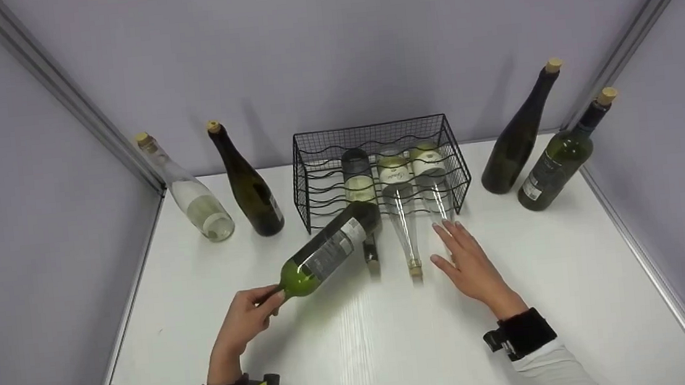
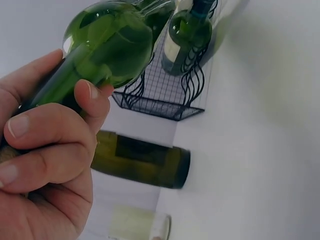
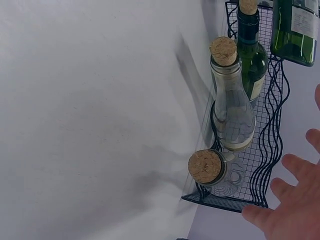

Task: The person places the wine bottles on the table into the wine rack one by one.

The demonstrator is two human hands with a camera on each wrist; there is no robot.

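Observation:
My left hand [image 1: 245, 319] grips a green wine bottle [image 1: 329, 252] by its neck, the thumb and fingers curled round it in the left wrist view. The bottle slants, its base toward the black wire rack [image 1: 367, 125] and overlapping the rack's front. Three corked bottles lie in the rack, necks toward me: a green bottle [image 3: 252, 65], partly hidden behind the held one, a clear bottle [image 1: 399, 197] in the middle and another clear bottle [image 1: 433, 181] on the right. Over the neck of that right one, my right hand [image 1: 473, 268] reaches with straight, spread fingers and holds nothing.
Left of the rack stand a clear corked bottle [image 1: 200, 208] and a dark corked bottle [image 1: 249, 191]. To its right are a tall dark bottle [image 1: 517, 146] and a green wine bottle [image 1: 557, 164]. Pale walls [image 1: 361, 48] enclose the white table [image 1: 356, 352] behind and at both sides.

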